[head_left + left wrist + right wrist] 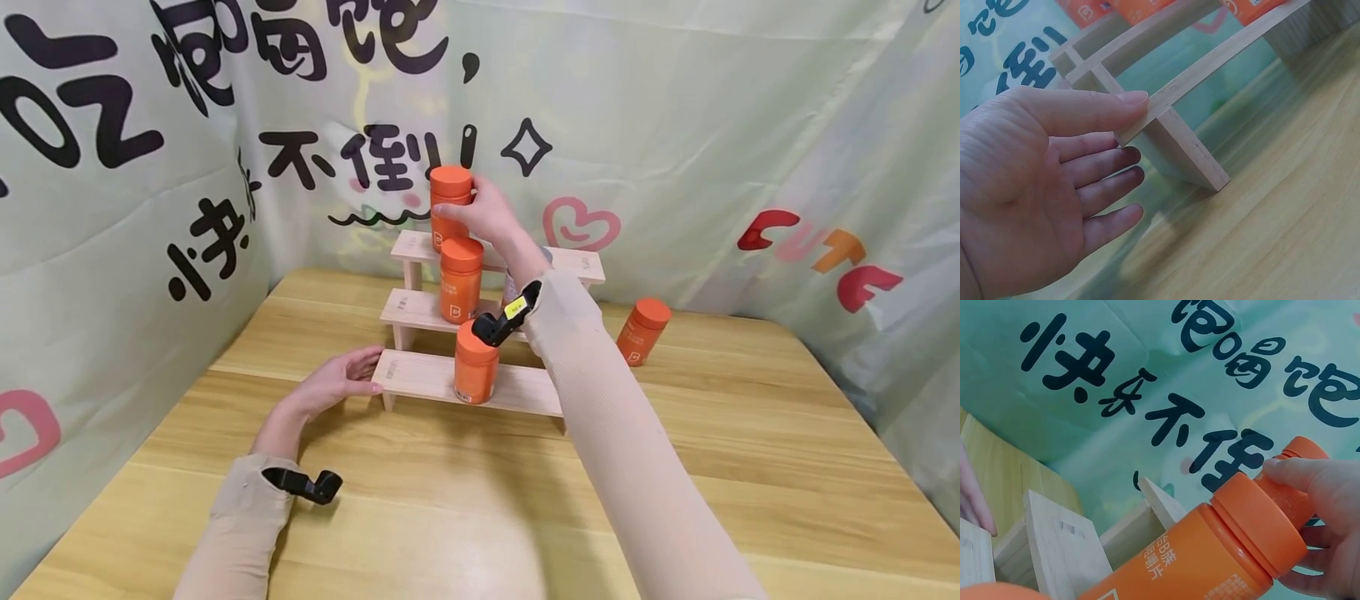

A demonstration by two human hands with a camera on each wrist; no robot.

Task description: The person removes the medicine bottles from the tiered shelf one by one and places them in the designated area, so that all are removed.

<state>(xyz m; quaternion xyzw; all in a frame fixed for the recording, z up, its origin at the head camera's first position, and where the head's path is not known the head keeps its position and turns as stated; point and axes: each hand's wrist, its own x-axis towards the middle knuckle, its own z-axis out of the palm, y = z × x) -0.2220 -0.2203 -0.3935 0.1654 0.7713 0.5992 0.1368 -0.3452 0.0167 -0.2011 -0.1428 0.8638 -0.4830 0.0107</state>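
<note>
My right hand [491,212] grips an orange bottle [447,179] at the top step of a three-step wooden stand [420,375], thumb on its near side. In the right wrist view, a nearer orange bottle [1172,562] partly covers the held bottle [1300,450]. My left hand [341,385] holds the left end of the lowest step, thumb at the corner, its other fingers extended. Orange bottles stand on the middle step [461,283] and lowest step [476,371]. The left wrist view shows the left hand [1041,169] beside the stand's leg [1191,150].
Another orange bottle [643,332] stands on the wooden table [750,433], right of the stand. A can-like container [510,290] on the middle step is mostly hidden behind my right wrist. A printed cloth [675,125] hangs behind and along both sides.
</note>
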